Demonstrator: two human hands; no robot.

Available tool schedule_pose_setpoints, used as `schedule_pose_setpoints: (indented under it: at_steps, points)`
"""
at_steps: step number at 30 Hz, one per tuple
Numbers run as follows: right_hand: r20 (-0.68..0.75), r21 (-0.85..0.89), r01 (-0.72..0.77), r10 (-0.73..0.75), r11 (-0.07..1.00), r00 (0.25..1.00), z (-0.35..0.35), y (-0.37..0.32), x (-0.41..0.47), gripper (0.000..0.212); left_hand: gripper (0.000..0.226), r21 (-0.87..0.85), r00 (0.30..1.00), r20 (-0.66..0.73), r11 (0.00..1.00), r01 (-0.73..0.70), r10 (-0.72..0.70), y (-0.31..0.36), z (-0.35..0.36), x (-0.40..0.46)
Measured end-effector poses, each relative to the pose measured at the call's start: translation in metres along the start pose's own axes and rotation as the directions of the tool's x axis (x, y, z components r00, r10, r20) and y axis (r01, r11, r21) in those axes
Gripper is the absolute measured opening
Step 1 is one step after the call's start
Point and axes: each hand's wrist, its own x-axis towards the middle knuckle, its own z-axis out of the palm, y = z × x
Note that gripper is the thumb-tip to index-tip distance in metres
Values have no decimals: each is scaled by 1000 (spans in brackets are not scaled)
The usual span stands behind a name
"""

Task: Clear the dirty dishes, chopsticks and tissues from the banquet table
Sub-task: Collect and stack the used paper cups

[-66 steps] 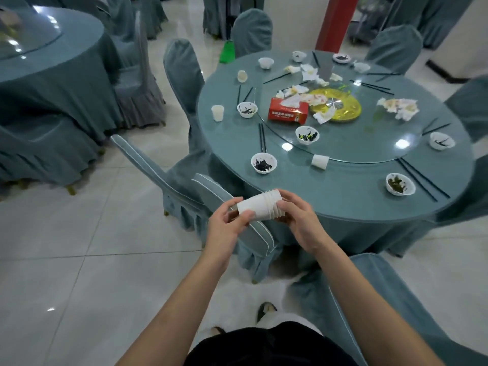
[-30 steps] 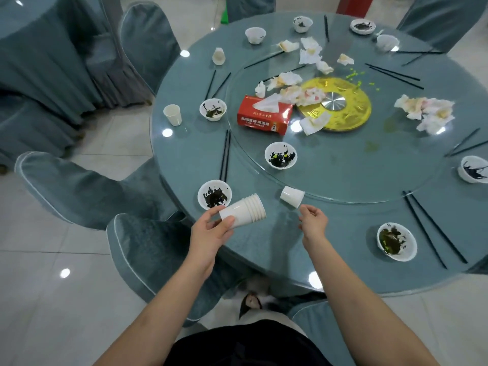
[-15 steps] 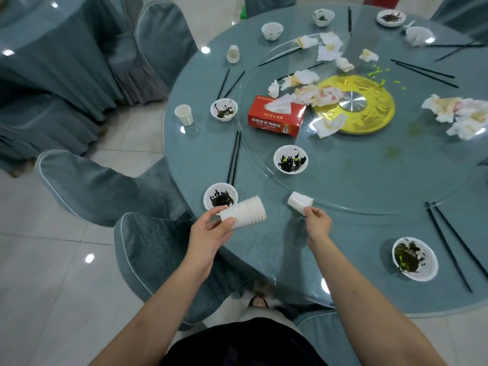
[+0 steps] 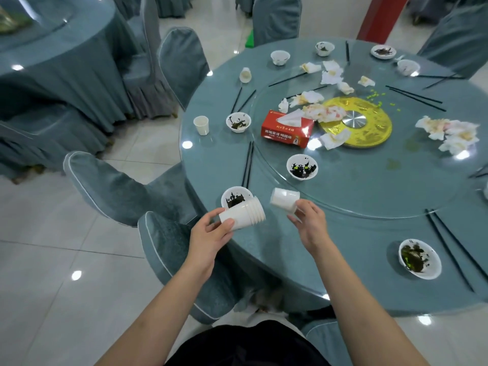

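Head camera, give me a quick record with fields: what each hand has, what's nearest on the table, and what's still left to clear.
left hand: grips a stack of white paper cups, held on its side
right hand: holds a single paper cup, lifted off the table
nearest dish: dirty bowl just behind the stack
still on table: upright cup, red tissue box, used tissues, black chopsticks, several more dirty bowls
table: round, with a glass turntable

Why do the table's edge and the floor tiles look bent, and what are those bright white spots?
Head view: the wide-angle lens bows the round table and floor tile lines. The white spots are ceiling-light glare on the glass turntable and glossy floor. Both hands look sharp.
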Motion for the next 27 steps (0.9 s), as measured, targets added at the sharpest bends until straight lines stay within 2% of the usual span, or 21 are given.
schedule_pose_setpoints:
  at_steps: [7, 11, 21, 27]
  points:
    - [205, 23, 71, -74, 997, 976, 55, 5, -75, 21, 30, -28, 999, 6, 999, -40, 40, 17, -59, -33]
    - [295, -7, 106, -99, 994, 950, 88, 20, -118, 9, 33, -47, 999, 8, 998, -43, 43, 25, -100, -53]
    - [448, -138, 161, -83, 977, 890, 185, 81, -205, 32, 36, -65, 991, -5, 989, -131, 131, 39, -211, -102]
    - [534, -202, 160, -28, 966, 845, 234, 117, -239, 40, 38, -151, 985, -70, 974, -170, 161, 43, -279, -122]
